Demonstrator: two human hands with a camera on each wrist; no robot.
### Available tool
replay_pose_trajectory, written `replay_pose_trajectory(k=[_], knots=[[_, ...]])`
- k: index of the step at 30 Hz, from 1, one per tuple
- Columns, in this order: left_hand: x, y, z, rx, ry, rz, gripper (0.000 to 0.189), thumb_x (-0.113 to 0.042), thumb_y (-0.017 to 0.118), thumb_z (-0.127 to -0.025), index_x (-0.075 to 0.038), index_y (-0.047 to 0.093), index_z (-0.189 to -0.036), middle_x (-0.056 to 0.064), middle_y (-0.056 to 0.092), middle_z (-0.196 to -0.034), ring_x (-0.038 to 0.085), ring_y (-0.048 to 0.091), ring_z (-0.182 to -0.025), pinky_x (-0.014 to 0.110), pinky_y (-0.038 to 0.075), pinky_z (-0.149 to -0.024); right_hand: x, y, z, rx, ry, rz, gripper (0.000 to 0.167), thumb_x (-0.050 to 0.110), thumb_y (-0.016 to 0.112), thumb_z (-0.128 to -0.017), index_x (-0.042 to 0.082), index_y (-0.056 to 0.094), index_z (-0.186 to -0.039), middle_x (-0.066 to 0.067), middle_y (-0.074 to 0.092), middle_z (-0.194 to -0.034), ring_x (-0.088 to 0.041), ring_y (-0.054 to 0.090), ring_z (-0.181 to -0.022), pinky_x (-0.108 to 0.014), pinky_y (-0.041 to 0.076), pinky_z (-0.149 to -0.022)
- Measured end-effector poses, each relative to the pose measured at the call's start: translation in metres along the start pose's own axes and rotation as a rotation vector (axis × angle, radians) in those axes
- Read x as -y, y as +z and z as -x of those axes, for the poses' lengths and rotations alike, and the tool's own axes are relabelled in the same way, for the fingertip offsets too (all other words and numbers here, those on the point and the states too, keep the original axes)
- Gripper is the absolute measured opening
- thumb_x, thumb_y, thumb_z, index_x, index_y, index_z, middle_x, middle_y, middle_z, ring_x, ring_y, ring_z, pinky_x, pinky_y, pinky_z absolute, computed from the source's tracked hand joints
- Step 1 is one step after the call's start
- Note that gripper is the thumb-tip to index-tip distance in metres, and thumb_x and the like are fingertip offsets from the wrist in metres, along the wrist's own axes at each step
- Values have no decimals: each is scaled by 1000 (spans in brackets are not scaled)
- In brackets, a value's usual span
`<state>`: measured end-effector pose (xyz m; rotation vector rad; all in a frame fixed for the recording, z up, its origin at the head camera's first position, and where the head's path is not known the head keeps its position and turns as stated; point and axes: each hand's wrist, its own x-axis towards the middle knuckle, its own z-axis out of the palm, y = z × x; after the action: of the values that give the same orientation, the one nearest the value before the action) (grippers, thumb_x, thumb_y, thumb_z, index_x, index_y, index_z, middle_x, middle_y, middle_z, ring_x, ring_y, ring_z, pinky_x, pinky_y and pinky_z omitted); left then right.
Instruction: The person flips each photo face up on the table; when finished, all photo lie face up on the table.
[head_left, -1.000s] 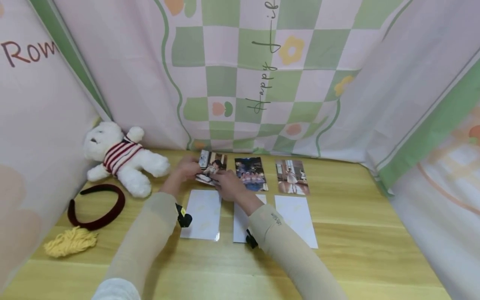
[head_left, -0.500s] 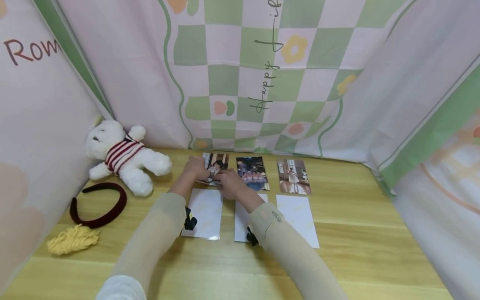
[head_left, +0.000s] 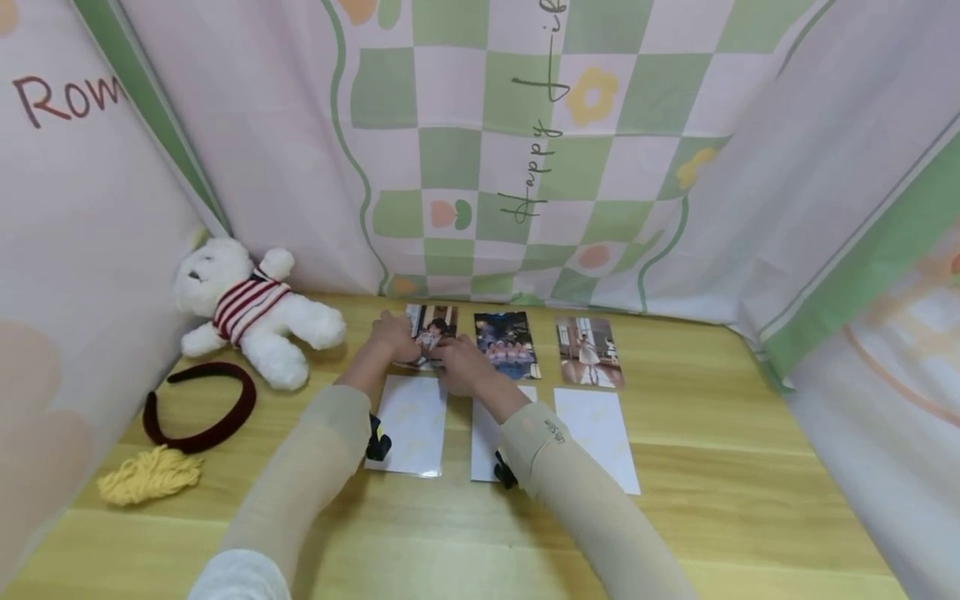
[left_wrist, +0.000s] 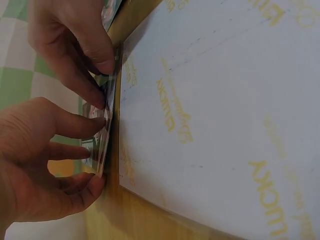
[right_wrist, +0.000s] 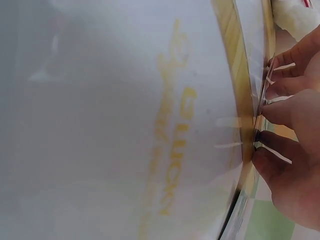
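Note:
A photo [head_left: 437, 323] of a seated person lies at the back left of two other photos on the wooden table. My left hand [head_left: 392, 337] holds its left side, and my right hand [head_left: 463, 367] pinches its lower right edge. In the left wrist view, the fingers and thumb of the left hand [left_wrist: 45, 160] are curled about the edge of the thin glossy photo [left_wrist: 96, 147], beside the right hand [left_wrist: 75, 40]. The right wrist view catches the fingertips of the right hand [right_wrist: 295, 160] on the same edge. A white sheet [head_left: 408, 429] with yellow lettering lies just in front.
Photos of a group [head_left: 507, 346] and of a dancer [head_left: 588, 354] lie to the right. Two more white sheets [head_left: 597, 437] lie before them, one partly under my right forearm. A white plush bear [head_left: 255, 308], dark red headband [head_left: 246, 404] and yellow yarn [head_left: 150, 475] sit left.
My left hand has shifted slightly right and its grip on the photo has changed. The photo has moved down a little and lies straighter. The right hand has hardly moved.

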<state>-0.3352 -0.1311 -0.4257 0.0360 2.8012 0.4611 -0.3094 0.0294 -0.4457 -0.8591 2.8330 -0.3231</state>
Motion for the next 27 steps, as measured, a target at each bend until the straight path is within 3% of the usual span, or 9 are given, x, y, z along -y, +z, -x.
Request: replay_pose_trajectory(k=[6,12,18,22,27], knots=[[-2,-1,3,11,-2,-11,66,-27,51,-102,5,35,-158,37,37,-152,51,42,-140,54,46,-118,-1,0,1,21,27,-15,42,12,53,-106,16,61,-146,-11,55,-156,-30,48,-149,-45,33,-130],[-3,0,4,-24,3,-25,70,-25,56,-99,4,35,-158,37,34,-156,52,36,-146,55,43,-122,-2,-2,3,20,31,-26,42,13,52,-107,16,59,-148,-11,54,-157,-29,47,-150,-45,32,-131],[-6,2,3,-77,49,-142,61,-25,66,-94,4,49,-146,34,41,-153,49,36,-148,54,47,-119,-1,-6,6,29,70,-74,47,17,50,-108,12,50,-154,-14,47,-162,-34,40,-154,-48,33,-131],[-8,4,2,-99,67,-213,63,-31,73,-92,2,53,-142,33,46,-149,48,42,-143,55,48,-117,0,-14,13,-7,71,-147,50,17,49,-107,6,44,-156,-19,43,-163,-39,37,-154,-53,34,-130],[-17,3,8,-105,128,-171,65,-24,71,-92,2,50,-147,30,44,-156,47,42,-147,56,44,-121,-11,-28,36,-87,36,-234,48,14,52,-105,-2,48,-150,-22,48,-158,-42,39,-152,-58,25,-132]])
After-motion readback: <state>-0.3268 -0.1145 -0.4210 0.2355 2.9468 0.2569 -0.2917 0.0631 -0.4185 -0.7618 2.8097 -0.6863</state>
